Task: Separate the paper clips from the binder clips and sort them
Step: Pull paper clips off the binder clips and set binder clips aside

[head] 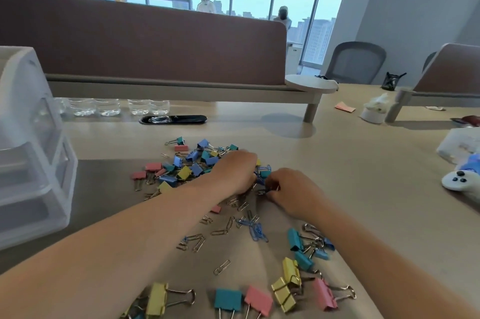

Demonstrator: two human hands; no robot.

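Note:
A mixed heap of coloured binder clips (192, 162) lies in the middle of the desk. My left hand (235, 170) rests on the heap's right edge, fingers curled down into it; what they hold is hidden. Close beside it, my right hand (288, 188) pinches a small metal clip at its fingertips. Loose silver and blue paper clips (255, 231) lie scattered between my forearms. Larger binder clips (291, 282) in yellow, teal and pink sit along the near edge.
A white plastic drawer unit (31, 152) stands at the left. Several water bottles (109, 107) and a black cable slot (172, 119) lie behind the heap, below a brown partition (145, 43). A white toy (459, 181) and box sit at the right.

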